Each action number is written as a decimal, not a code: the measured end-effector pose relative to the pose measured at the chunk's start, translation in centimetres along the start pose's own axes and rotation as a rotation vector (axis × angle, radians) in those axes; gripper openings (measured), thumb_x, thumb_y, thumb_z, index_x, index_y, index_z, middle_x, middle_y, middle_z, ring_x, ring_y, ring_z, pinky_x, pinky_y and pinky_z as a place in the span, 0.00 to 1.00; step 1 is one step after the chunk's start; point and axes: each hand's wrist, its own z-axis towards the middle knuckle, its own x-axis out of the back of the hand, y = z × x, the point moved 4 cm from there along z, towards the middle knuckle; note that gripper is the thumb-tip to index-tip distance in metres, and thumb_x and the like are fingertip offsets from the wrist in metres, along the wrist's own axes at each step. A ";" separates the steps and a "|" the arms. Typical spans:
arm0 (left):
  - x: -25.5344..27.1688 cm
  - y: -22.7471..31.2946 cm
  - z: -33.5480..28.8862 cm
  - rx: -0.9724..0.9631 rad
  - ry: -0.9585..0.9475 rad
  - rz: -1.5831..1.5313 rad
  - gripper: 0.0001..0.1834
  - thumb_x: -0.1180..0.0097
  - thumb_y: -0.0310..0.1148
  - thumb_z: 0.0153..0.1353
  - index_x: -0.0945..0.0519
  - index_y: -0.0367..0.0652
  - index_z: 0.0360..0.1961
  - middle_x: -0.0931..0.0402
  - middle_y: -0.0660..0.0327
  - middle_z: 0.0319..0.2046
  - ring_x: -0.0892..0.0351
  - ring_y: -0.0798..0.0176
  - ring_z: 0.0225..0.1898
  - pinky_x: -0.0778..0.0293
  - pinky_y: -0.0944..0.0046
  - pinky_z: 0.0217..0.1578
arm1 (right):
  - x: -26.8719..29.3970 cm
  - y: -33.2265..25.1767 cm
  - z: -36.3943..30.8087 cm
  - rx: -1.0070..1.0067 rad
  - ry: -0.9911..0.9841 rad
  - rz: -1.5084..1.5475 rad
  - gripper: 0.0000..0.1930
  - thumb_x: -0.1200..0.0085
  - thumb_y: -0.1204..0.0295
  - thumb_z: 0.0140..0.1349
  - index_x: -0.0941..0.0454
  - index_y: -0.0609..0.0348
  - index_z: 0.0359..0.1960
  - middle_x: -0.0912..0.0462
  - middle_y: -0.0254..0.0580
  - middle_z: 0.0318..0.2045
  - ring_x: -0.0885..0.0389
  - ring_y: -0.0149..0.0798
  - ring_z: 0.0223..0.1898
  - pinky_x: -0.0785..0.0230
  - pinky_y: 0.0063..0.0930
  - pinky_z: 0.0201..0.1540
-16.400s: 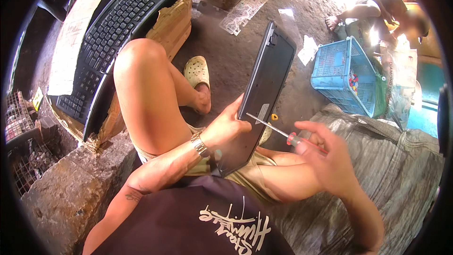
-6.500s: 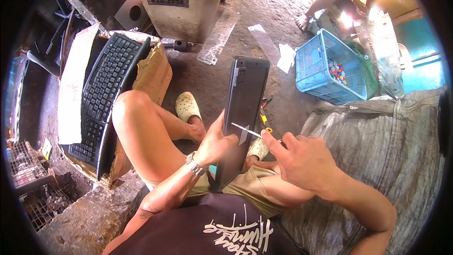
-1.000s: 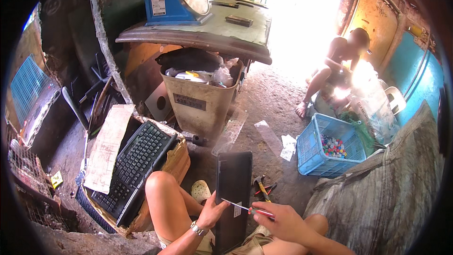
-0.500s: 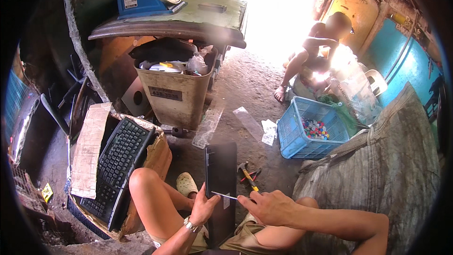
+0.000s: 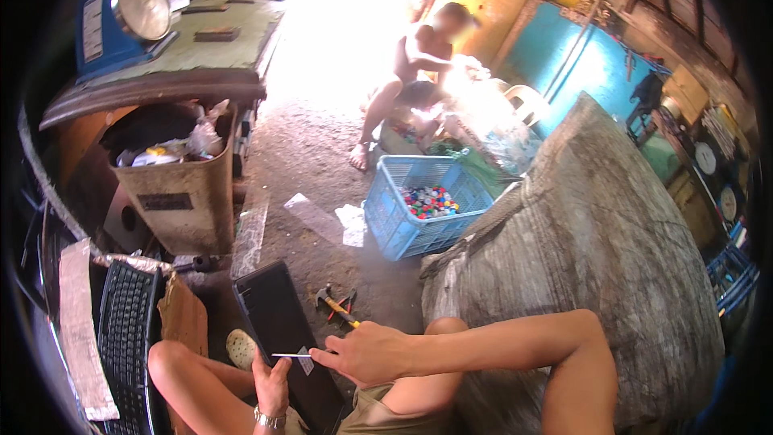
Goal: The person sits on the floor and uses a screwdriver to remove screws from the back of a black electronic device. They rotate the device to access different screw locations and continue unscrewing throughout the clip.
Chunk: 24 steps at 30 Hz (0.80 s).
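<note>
A long flat black keyboard [image 5: 274,302], its plain back with a white label facing up, leans between my legs. My left hand [image 5: 272,391] is closed on its left edge, thumb over the back. In my right hand [image 5: 372,354] I grip a screwdriver [image 5: 291,355]. Its thin metal shaft points left across the keyboard near the label, with the tip by my left thumb; its handle is hidden in my fingers. Whether the tip touches a screw cannot be made out. Just beyond my right hand, a hammer [image 5: 336,306] lies on the ground beside red-handled pliers [image 5: 352,303].
Another black keyboard [image 5: 127,330] rests on a cardboard box [image 5: 183,318] at left. Ahead stand a blue crate [image 5: 390,229] of bottle caps [image 5: 431,201] and a grimy bin [image 5: 193,213]. A bulky sack [image 5: 580,274] fills the right. A person [image 5: 423,52] crouches farther off.
My view has swung to the right, so the surroundings sit farther left. Both hands keep their hold, and the screwdriver stays over the keyboard near the label.
</note>
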 end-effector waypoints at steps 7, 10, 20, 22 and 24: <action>0.8 -0.9 0.8 -0.029 0.048 0.001 0.36 0.47 0.16 0.63 0.33 0.40 0.74 0.20 0.58 0.56 0.17 0.63 0.51 0.20 0.63 0.51 | -1.1 0.8 1.2 -0.546 -0.380 1.089 0.22 0.43 0.68 0.66 0.16 0.46 0.62 0.14 0.55 0.33 0.11 0.50 0.34 0.20 0.44 0.35; 0.7 -1.1 0.9 -0.031 0.018 -0.014 0.35 0.47 0.17 0.62 0.32 0.40 0.73 0.19 0.59 0.54 0.17 0.62 0.50 0.19 0.62 0.51 | 0.2 -0.1 1.2 -0.118 -0.110 0.206 0.24 0.43 0.69 0.66 0.18 0.46 0.65 0.14 0.57 0.31 0.10 0.50 0.36 0.19 0.44 0.37; -0.3 -0.4 0.1 -0.055 0.023 0.018 0.36 0.46 0.14 0.63 0.35 0.33 0.74 0.23 0.56 0.62 0.22 0.62 0.60 0.28 0.62 0.65 | -1.2 1.6 1.2 -0.684 -0.397 1.401 0.25 0.47 0.68 0.71 0.20 0.49 0.70 0.19 0.33 0.27 0.22 0.29 0.15 0.36 0.26 0.13; -1.1 0.4 -0.2 -0.109 -0.050 0.006 0.32 0.47 0.14 0.62 0.30 0.34 0.70 0.20 0.58 0.59 0.20 0.64 0.56 0.24 0.63 0.60 | -1.1 1.3 0.8 -0.622 -0.395 1.397 0.25 0.46 0.68 0.72 0.21 0.49 0.71 0.19 0.33 0.28 0.25 0.28 0.14 0.39 0.26 0.12; -1.5 0.6 -0.5 -0.037 -0.017 0.049 0.31 0.47 0.14 0.62 0.30 0.35 0.69 0.20 0.59 0.58 0.19 0.65 0.55 0.23 0.63 0.58 | -0.8 0.8 0.3 -0.477 -0.344 1.123 0.26 0.45 0.71 0.70 0.22 0.51 0.71 0.18 0.40 0.28 0.21 0.33 0.18 0.32 0.31 0.17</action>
